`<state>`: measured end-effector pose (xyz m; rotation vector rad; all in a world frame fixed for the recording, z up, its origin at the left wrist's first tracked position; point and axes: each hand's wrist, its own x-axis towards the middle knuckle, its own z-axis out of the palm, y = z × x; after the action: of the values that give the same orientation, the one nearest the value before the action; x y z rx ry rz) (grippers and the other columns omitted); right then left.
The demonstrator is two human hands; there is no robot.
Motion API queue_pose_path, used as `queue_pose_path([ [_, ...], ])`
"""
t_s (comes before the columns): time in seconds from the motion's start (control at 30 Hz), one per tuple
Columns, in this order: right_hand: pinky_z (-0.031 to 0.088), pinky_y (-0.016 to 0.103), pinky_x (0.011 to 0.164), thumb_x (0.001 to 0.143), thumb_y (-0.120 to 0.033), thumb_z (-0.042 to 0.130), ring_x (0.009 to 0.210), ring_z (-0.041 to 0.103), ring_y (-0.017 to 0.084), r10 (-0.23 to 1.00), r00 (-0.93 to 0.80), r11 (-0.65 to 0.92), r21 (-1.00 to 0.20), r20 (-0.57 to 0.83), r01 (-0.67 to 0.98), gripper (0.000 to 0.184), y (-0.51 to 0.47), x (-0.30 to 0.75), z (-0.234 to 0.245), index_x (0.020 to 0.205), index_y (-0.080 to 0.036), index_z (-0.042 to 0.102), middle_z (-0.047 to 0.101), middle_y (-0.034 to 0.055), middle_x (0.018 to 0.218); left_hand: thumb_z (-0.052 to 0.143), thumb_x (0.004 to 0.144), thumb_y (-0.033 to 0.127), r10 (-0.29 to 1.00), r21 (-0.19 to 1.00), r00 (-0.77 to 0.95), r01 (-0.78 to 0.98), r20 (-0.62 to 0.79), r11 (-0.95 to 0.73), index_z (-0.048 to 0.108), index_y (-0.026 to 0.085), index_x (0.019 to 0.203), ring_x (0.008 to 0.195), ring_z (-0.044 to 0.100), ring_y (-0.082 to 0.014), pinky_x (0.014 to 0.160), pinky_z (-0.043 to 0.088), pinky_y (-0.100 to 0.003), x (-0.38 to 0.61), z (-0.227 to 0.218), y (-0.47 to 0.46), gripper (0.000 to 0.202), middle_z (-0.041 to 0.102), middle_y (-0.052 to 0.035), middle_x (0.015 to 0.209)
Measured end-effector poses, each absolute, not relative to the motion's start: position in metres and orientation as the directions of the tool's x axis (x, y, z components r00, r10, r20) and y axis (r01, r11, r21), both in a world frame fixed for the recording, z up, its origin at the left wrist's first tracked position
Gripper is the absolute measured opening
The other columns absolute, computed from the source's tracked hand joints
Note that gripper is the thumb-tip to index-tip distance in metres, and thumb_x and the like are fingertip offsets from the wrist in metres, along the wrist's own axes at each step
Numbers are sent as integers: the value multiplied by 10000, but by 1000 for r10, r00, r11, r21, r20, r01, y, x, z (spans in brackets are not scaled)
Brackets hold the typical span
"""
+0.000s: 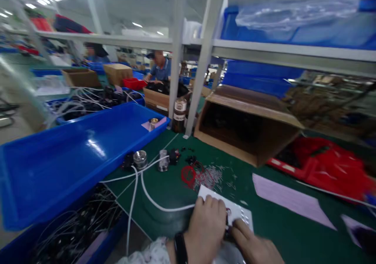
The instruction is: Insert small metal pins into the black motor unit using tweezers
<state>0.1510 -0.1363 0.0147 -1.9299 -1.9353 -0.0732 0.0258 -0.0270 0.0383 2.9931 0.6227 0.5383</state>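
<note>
My left hand, with a dark band at its wrist, curls its fingers over a white plate with holes or studs at its right end. A white cable runs from the left and disappears under this hand. Close by on the right, my right hand has its fingers bent together at the plate's near edge. A small dark part shows between the two hands; most of it is hidden by the fingers. Beyond the plate lie a pile of small silvery pieces and red wire loops.
A large blue tray slants across the left, above a bin of dark cabled parts. Two clear-bodied parts sit near the tray. An open carton, a pink sheet and a red bag lie right. Shelf posts stand ahead.
</note>
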Motion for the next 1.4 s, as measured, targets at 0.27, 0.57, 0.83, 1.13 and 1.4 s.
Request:
queue_pose_path([
  [0.27,458,267,691,879,-142,494,801,584,176,953,260,-69,-719,158,691,80,-131,117,40,880,-197,552,573,42,882,640,744,140,396,397,893,292,212,-870,497,142,1096,943,546,-288,793,447,-436,5,56,-2,380,604,-90,1017],
  [0.57,531,324,789,623,-94,727,1043,576,253,718,696,-147,-983,-28,112,637,-91,73,35,1219,-212,534,600,70,1182,665,630,208,721,827,678,319,142,-463,442,207,1206,1035,569,-289,887,473,-465,-36,18,15,618,566,-81,1135],
  [0.83,531,401,922,725,-228,741,1137,576,293,754,657,-26,-999,3,35,389,-81,58,30,1107,-221,668,587,87,1275,669,659,214,707,916,696,193,124,-351,515,220,1164,1080,581,-282,964,459,-493,-47,10,25,528,592,-79,1174],
  [1.13,526,308,817,936,-259,479,910,670,198,801,510,-93,-777,313,623,221,-33,135,70,935,-192,689,719,75,966,808,608,185,668,889,675,40,313,-456,549,257,1062,1065,595,-285,931,492,-491,-44,-2,29,528,602,-73,1177],
  [1.4,459,360,805,846,-266,646,965,624,285,897,442,-382,-473,17,794,277,125,201,40,1093,-161,578,660,129,1018,734,583,222,801,928,588,227,112,-296,423,220,1264,1034,603,-305,888,522,-474,-41,-8,24,749,600,-103,1158],
])
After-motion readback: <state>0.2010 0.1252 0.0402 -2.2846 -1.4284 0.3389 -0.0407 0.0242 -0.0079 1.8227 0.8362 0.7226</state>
